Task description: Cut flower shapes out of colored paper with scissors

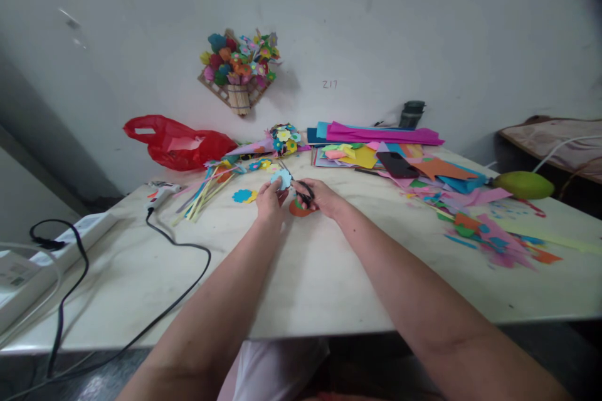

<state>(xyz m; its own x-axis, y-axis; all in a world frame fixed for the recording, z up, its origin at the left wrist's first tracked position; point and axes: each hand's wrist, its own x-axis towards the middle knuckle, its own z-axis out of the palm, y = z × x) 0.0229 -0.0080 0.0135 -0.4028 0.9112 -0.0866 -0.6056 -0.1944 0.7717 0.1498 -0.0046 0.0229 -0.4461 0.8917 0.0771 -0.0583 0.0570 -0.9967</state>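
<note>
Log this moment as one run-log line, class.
Left hand: holds light-blue paper flower | right hand: holds black-handled scissors | red bag: beyond, to left

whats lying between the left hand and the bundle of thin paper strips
A blue flower cutout and a yellow flower cutout lie there, overlapping, between the left hand and the paper strips, as the head view shows.

You've got thin paper w/ a matt look: the lt. blue flower (281,180) & the magenta sheets (383,133). Red bag (188,147): crinkly plastic, glossy. Phone (397,165): dark, smooth face. Tabletop (324,276): pale, smooth, slight sheen. Your scissors' handles (305,193) look like blk. plastic. White cloth (277,366) below.
</note>
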